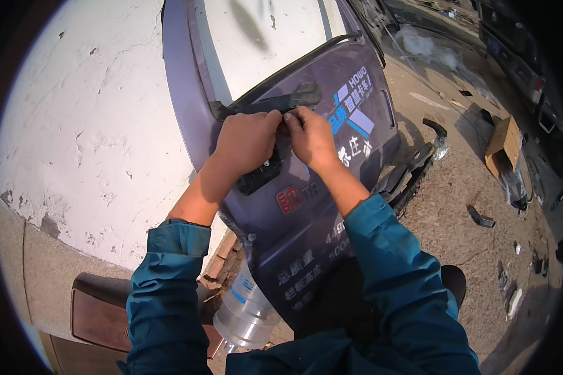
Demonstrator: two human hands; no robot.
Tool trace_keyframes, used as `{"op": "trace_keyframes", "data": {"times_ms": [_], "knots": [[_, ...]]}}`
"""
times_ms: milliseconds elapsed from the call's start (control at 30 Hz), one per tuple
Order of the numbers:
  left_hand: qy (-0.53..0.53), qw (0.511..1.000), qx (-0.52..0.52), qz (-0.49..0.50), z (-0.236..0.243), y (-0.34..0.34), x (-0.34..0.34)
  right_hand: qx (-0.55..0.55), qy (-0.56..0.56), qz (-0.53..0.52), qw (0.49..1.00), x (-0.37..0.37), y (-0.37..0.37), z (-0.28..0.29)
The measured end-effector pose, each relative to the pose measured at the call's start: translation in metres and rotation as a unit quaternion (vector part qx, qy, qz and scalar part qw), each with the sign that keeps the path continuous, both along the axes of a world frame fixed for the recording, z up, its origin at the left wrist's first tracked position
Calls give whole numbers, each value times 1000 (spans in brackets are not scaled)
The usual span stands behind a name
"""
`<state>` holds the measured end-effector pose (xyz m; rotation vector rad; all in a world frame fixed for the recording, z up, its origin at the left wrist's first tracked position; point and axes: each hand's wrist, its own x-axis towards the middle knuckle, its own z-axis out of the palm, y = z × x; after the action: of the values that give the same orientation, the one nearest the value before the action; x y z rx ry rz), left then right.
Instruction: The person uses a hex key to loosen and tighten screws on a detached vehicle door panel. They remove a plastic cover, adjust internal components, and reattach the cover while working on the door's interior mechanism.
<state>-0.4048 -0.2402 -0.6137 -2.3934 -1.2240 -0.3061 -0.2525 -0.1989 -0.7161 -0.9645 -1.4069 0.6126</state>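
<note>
A purple-grey vehicle door [263, 219] with printed lettering leans upright in front of me. My left hand [245, 140] and my right hand [311, 137] meet at its upper part, just below the window opening. The fingers of both are pinched together, and whatever lies between them is hidden. Right above the fingertips, a black strip-like part [300, 97] sticks out along the door. A black door handle [259, 175] sits below my left hand, partly covered by it. Black trim [294, 67] runs along the window's lower edge.
Behind the door stands a white, chipped wall [94, 125]. A clear plastic water jug [247, 312] and a brown padded piece [100, 312] lie at lower left. To the right are black trim pieces [406, 178], a cardboard box [503, 147] and a dark vehicle [522, 56].
</note>
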Motion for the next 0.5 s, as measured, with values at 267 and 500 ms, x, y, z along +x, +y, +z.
{"op": "trace_keyframes", "data": {"times_ms": [267,500], "knots": [[101,981,158,-41,-33,3,-9,-21,63,110,992,10,4,3],[17,976,207,-71,-32,-3,-12,17,125,3,992,-11,-16,0]]}}
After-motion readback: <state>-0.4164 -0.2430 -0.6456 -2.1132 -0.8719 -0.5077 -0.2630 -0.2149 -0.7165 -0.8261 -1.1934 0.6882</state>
